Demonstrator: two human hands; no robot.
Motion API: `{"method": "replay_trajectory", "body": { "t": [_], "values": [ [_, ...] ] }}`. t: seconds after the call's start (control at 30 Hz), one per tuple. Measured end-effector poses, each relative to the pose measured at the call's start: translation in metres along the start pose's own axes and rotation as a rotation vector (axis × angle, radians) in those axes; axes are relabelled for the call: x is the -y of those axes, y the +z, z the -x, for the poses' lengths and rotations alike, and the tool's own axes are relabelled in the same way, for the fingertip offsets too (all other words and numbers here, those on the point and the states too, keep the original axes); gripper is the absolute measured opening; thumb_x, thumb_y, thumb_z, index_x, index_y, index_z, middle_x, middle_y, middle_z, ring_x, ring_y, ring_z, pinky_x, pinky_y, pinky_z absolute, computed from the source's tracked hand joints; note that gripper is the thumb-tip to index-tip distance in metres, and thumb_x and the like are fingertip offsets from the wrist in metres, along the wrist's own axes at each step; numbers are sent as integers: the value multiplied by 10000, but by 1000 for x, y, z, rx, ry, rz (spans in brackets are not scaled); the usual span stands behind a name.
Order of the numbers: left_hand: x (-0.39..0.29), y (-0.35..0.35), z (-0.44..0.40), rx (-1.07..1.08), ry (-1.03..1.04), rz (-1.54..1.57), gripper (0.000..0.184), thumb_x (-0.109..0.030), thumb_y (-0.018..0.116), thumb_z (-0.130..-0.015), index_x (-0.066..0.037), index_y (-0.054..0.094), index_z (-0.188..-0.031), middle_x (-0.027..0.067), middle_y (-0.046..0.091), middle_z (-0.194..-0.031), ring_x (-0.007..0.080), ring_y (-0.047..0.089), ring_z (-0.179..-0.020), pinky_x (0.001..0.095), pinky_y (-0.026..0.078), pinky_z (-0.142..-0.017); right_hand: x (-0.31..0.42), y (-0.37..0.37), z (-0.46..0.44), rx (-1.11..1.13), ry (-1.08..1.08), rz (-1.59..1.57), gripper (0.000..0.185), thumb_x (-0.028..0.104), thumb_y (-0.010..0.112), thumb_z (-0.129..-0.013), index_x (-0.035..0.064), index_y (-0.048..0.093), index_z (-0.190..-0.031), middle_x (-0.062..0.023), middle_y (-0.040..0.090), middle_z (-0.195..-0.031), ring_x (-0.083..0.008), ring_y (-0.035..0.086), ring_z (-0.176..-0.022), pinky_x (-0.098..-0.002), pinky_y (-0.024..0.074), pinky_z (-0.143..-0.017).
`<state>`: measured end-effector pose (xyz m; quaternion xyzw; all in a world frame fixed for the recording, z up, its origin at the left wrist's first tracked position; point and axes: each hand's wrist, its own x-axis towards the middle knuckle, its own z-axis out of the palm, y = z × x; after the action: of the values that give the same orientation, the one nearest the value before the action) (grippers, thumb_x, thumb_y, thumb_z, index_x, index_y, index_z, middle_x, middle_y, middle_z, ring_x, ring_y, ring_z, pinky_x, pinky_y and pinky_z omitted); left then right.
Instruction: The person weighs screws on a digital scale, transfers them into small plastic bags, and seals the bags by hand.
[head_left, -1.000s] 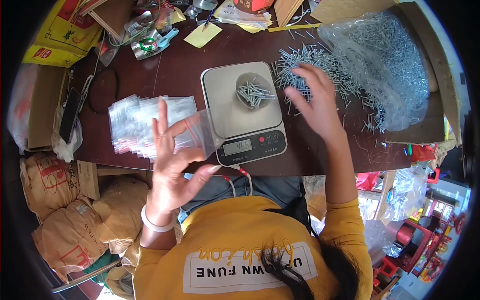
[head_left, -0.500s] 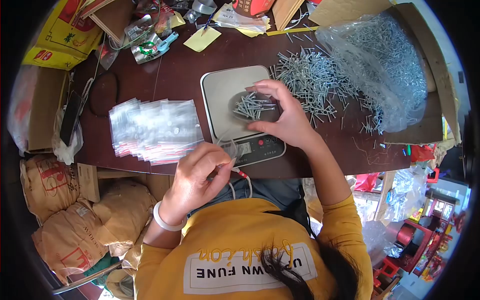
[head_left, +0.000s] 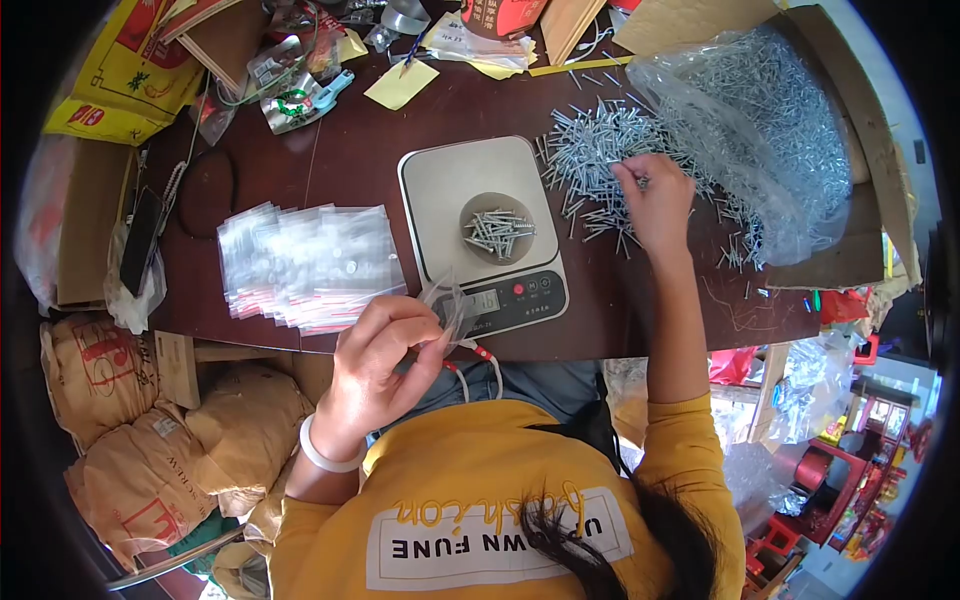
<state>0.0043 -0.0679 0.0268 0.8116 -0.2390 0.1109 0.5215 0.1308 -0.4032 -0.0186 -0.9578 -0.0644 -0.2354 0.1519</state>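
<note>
My left hand [head_left: 385, 355] pinches a small clear plastic bag [head_left: 455, 312] in front of the scale's display. Behind it a digital scale [head_left: 438, 195] carries a round dish [head_left: 467, 212] with a small heap of screws [head_left: 497, 234] in it. My right hand [head_left: 658, 200] is at the near side of a large pile of loose screws [head_left: 600, 140], right of the scale. Its fingers are curled, with thumb and fingertips close together at the screws. Whatever is between those fingertips is hidden.
Overlapping clear zip bags [head_left: 310, 260] lie left of the scale. At the right, a cardboard box [head_left: 875, 150] holds more screws in a plastic liner [head_left: 790, 130]. A yellow note [head_left: 402, 85], a light-blue tool [head_left: 332, 90] and papers lie at the back. Brown sacks [head_left: 140, 480] stand below the table's left side.
My right hand has let go of the dish of screws, which now rests on the scale, and has moved right to the screw pile. My left hand has shifted slightly left with the bag.
</note>
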Motion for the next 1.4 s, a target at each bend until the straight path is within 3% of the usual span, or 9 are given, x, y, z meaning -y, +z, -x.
{"method": "replay_trajectory", "body": {
  "t": [0.2, 0.3, 0.4, 0.53, 0.7, 0.8, 0.97, 1.27, 1.4],
  "values": [
    [1, 3, 0, 38, -10, 18, 195, 106, 695, -740, -6, 618, -879, 127, 617, -894, 191, 605, -739, 275, 499, -636, 55, -42, -9, 232, 146, -662, 250, 221, 773, -771, 61, 676, -937, -87, 658, -871, -235, 629, -846, -388, 434, -842],
    [2, 9, -3, 21, 68, 5, 221, 66, 715, -735, -34, 610, -902, 102, 600, -900, 237, 601, -667, 315, 493, -544, 80, -32, -4, 331, -247, -672, 574, 265, 820, -721, 58, 583, -1200, -146, 623, -1128, -299, 596, -1048, -366, 428, -934],
    [0, 7, 0, 29, 29, 6, 222, 58, 720, -735, -36, 611, -904, 103, 600, -912, 250, 605, -673, 323, 499, -548, 100, -18, 16, 479, -261, -498, 925, 283, 865, -636, 98, 398, -1413, -111, 482, -1390, -292, 393, -1323, -430, 210, -1119],
    [0, 2, 0, 36, 1, -11, 207, 46, 719, -748, -38, 619, -909, 101, 597, -913, 252, 624, -697, 332, 510, -561, 103, -1, 26, 470, -290, -479, 898, 266, 884, -617, 86, 407, -1356, -107, 500, -1342, -294, 439, -1272, -429, 264, -1088],
    [-2, 8, -7, 143, -57, -25, 180, 100, 687, -764, 1, 647, -908, 111, 583, -953, 185, 598, -736, 269, 496, -609, 115, -38, 7, 673, 61, -1388, 544, 18, 791, -644, 67, 543, -1126, -109, 557, -1129, -248, 538, -1117, -358, 407, -971],
    [-1, 21, -6, 130, -68, -1, 202, 115, 682, -756, -1, 661, -920, 115, 541, -988, 200, 595, -778, 292, 501, -630, 121, -53, -14, 638, -481, -1051, 518, 34, 754, -588, 66, 574, -1073, -71, 538, -1038, -244, 556, -1017, -340, 424, -903],
    [-2, 31, -10, 46, 65, -38, 280, 93, 688, -735, -37, 681, -983, 100, 487, -966, 186, 570, -690, 315, 499, -569, 157, -70, -5, 515, -589, -663, 432, -36, 639, -561, 110, 616, -967, -73, 531, -972, -264, 518, -878, -386, 425, -714],
    [-4, 21, -8, 13, -20, -100, 205, 115, 687, -762, -10, 699, -923, 105, 493, -1042, 170, 571, -798, 323, 498, -696, 118, -47, 0, 526, -284, -864, 618, -86, 714, -618, 73, 495, -1174, -134, 562, -1165, -289, 552, -1130, -358, 437, -967],
    [1, 20, -5, -91, -81, 63, 129, 61, 684, -809, -15, 657, -910, 200, 506, -1227, 276, 617, -1016, 345, 535, -812, 106, -18, 14, 477, -231, -678, 550, 139, 790, -716, 98, 508, -1186, -107, 558, -1247, -309, 518, -1201, -420, 314, -1055]
  ]
}}
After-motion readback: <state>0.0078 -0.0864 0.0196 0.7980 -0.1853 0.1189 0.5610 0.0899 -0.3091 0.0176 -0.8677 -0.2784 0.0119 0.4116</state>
